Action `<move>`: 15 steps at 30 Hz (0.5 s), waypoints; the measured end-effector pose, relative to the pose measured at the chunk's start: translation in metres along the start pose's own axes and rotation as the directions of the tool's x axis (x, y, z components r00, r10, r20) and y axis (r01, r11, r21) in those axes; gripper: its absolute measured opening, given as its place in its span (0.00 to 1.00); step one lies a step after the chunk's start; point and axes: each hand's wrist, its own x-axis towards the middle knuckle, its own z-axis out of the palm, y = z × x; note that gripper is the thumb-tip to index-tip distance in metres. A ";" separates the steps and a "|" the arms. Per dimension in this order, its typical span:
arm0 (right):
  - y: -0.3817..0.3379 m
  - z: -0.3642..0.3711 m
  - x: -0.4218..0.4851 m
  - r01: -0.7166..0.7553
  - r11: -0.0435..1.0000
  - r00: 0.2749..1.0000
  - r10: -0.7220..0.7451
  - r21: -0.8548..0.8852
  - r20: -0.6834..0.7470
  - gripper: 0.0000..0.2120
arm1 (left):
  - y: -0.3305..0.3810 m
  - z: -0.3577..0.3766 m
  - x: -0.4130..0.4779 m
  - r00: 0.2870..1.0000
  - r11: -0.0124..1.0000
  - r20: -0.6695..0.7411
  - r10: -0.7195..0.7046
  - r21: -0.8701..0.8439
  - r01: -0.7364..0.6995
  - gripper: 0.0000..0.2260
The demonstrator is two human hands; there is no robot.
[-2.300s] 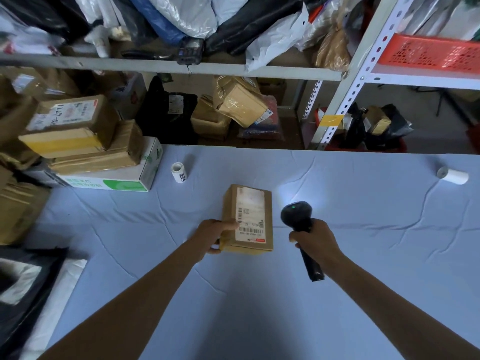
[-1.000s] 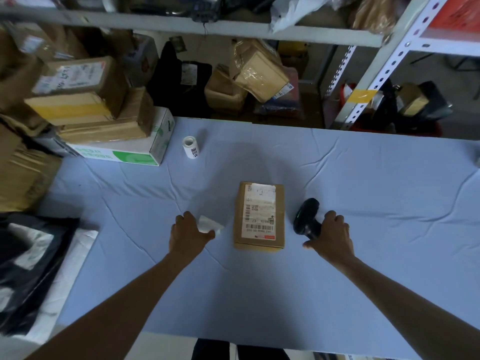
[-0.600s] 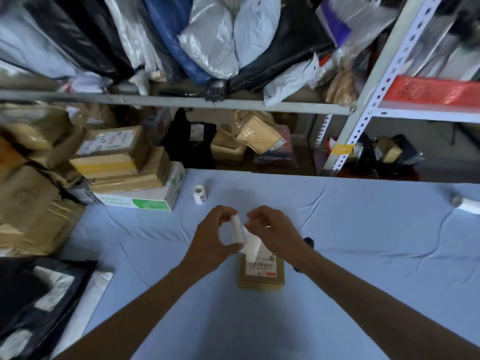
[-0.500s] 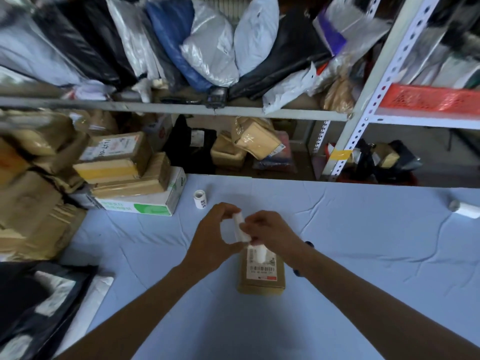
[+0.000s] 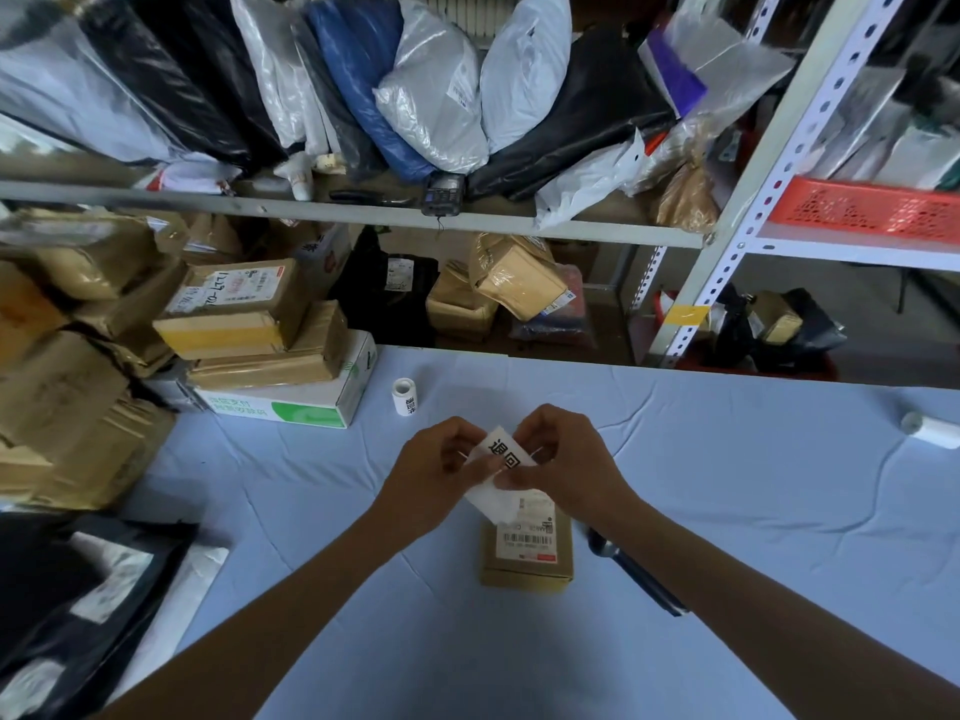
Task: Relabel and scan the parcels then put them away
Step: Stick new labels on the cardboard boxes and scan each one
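Note:
A small brown parcel [image 5: 525,558] with a white barcode label lies flat on the blue table cloth [image 5: 753,491]. Above its far end, my left hand [image 5: 431,475] and my right hand [image 5: 566,459] both pinch a white label [image 5: 501,472] printed with black characters; its lower part hangs over the parcel. The black barcode scanner [image 5: 631,569] lies on the cloth to the right of the parcel, partly hidden under my right forearm.
A small label roll [image 5: 404,396] stands beyond my hands, and another white roll [image 5: 930,431] lies at the far right. Stacked cardboard boxes [image 5: 249,330] fill the table's left side. Black bags [image 5: 62,589] sit at the near left. Metal shelving [image 5: 727,200] stands behind.
My right hand put the scanner down on the cloth. My left hand picked up a white label, both hands came together above the parcel, and the label now shows its printed face.

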 end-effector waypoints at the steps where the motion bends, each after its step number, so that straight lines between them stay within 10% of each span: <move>1: 0.000 0.001 -0.001 0.005 1.000 1.000 -0.005 -0.002 -0.018 0.18 | 0.000 0.000 0.001 1.000 1.000 -0.010 -0.012 -0.024 0.012 0.05; 15: 0.000 -0.001 -0.006 0.235 0.945 0.971 -0.237 -0.225 0.023 0.08 | -0.001 0.002 0.002 0.988 0.963 -0.121 -0.099 -0.260 0.065 0.09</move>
